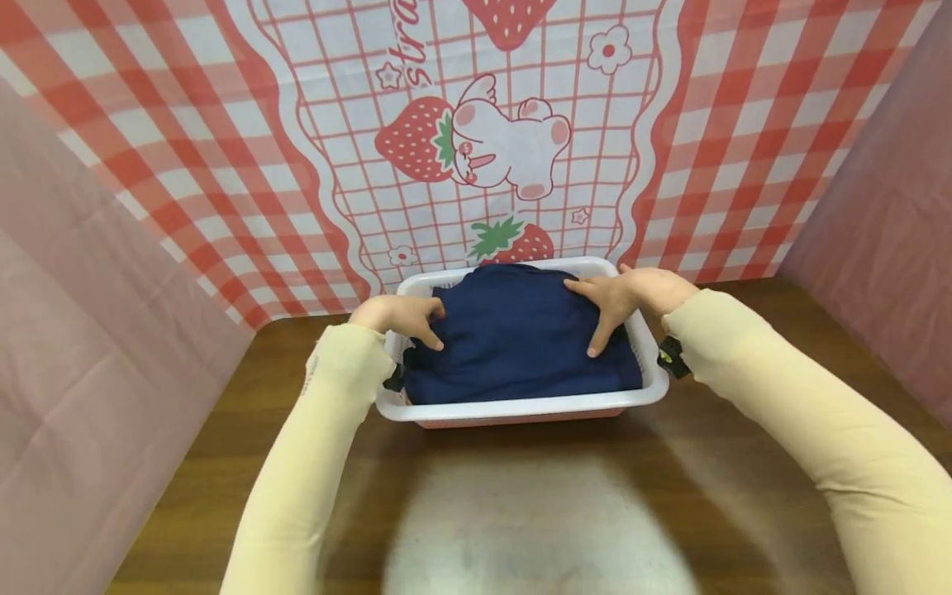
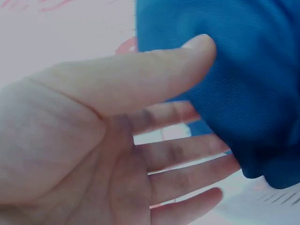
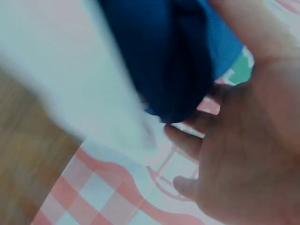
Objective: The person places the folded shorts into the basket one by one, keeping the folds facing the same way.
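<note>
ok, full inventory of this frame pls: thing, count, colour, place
garment: 1, navy blue, folded, lying in the basket
basket: 1, white plastic, far middle of the table, against the backdrop
table: 1, dark brown wood, under the basket
backdrop cloth: 1, red and white check with strawberry and bunny print, behind the basket
side panels: 2, pink, left and right of the table
sleeves: 2, cream, both forearms
wrist straps: 2, black, one at each wrist
left hand: 1, at the garment's left edge, thumb on top and fingers below it
right hand: 1, fingers spread on the garment's top right
</note>
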A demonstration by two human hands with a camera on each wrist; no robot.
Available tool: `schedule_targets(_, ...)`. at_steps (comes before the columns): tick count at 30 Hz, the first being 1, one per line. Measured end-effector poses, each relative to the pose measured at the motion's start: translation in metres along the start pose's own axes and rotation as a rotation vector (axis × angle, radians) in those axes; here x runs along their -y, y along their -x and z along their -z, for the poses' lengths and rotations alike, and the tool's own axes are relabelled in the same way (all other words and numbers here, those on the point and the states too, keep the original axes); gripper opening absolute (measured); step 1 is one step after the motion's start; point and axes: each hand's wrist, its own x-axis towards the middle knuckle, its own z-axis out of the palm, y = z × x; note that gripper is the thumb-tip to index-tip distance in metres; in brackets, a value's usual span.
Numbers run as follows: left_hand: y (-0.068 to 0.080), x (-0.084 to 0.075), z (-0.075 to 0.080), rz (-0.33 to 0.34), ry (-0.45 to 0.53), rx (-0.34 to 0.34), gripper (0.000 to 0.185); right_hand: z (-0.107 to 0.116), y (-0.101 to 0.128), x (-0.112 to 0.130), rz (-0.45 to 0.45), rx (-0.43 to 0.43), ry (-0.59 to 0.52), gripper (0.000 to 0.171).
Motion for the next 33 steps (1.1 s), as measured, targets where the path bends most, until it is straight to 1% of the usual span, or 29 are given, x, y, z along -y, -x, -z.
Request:
schedule_targets(2, -0.002, -0.003, -0.006, 0.028, -0.001, 0.008, 0.070, -0.004, 0.004, 0.000, -0.042, 0.013, 0.072, 0.126)
schedule_targets(4, -0.003, -0.006, -0.013, 0.059, 0.002, 0.033, 0.082, -0.008, 0.006, 0.001, -0.062, 0.012, 0.113, 0.128)
schedule_targets(7, -0.002, -0.010, -0.019, 0.086, -0.038, 0.058, 0.092, -0.013, 0.010, 0.006, -0.063, -0.016, 0.151, 0.123)
schedule_targets(9, 0.003, -0.014, -0.021, 0.084, -0.084, 0.044, 0.087, -0.015, 0.013, 0.011, -0.065, -0.034, 0.160, 0.116)
schedule_targets(11, 0.009, -0.018, -0.021, 0.077, -0.133, 0.000, 0.074, -0.017, 0.019, 0.017, -0.060, -0.052, 0.149, 0.110)
schedule_targets(13, 0.015, -0.022, -0.021, 0.052, -0.169, -0.021, 0.060, -0.020, 0.024, 0.023, -0.060, -0.055, 0.159, 0.110)
schedule_targets(15, 0.020, -0.026, -0.024, 0.028, -0.196, -0.003, 0.046, -0.024, 0.029, 0.027, -0.067, -0.053, 0.183, 0.113)
schedule_targets(18, 0.024, -0.029, -0.031, -0.003, -0.254, 0.081, 0.034, -0.031, 0.033, 0.028, -0.082, -0.048, 0.235, 0.116)
schedule_targets(20, 0.026, -0.032, -0.034, 0.001, -0.268, 0.127, 0.032, -0.033, 0.034, 0.026, -0.087, -0.056, 0.246, 0.115)
schedule_targets(22, 0.025, -0.035, -0.037, 0.016, -0.268, 0.143, 0.031, -0.035, 0.034, 0.024, -0.086, -0.068, 0.241, 0.116)
schedule_targets(24, 0.023, -0.036, -0.040, 0.038, -0.235, 0.144, 0.030, -0.038, 0.033, 0.022, -0.085, -0.077, 0.230, 0.116)
schedule_targets(28, 0.023, -0.036, -0.046, 0.052, -0.200, 0.142, 0.030, -0.043, 0.032, 0.020, -0.079, -0.090, 0.185, 0.116)
schedule_targets(30, 0.026, -0.034, -0.049, 0.053, -0.187, 0.141, 0.031, -0.046, 0.033, 0.020, -0.066, -0.101, 0.165, 0.114)
schedule_targets(33, 0.034, -0.034, -0.052, 0.063, -0.157, 0.142, 0.033, -0.050, 0.040, 0.020, -0.029, -0.121, 0.146, 0.107)
